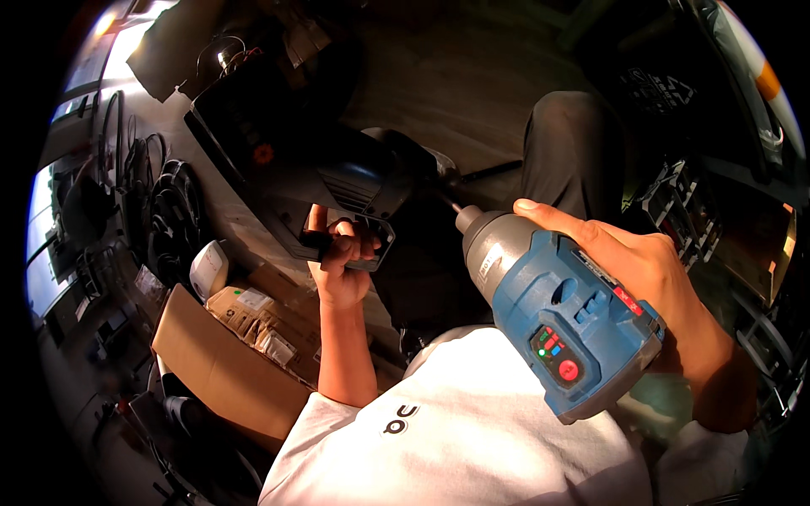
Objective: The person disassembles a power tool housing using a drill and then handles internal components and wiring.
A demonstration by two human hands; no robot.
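My right hand is wrapped round a blue and grey cordless impact driver, its index finger stretched along the side of the nose. The driver's bit points up and left, toward a dark black housing with vent slots. Whether the bit touches anything is lost in shadow. Through an opening in the housing's near edge, the curled fingers of my left hand hold its rim. Small lights glow beside a red button on the driver's base.
An open cardboard box holding brown packages stands at the left. Beyond it lie coiled black cables and a white rounded object. My bent knee rises ahead. A black case and metal frame parts are at the right.
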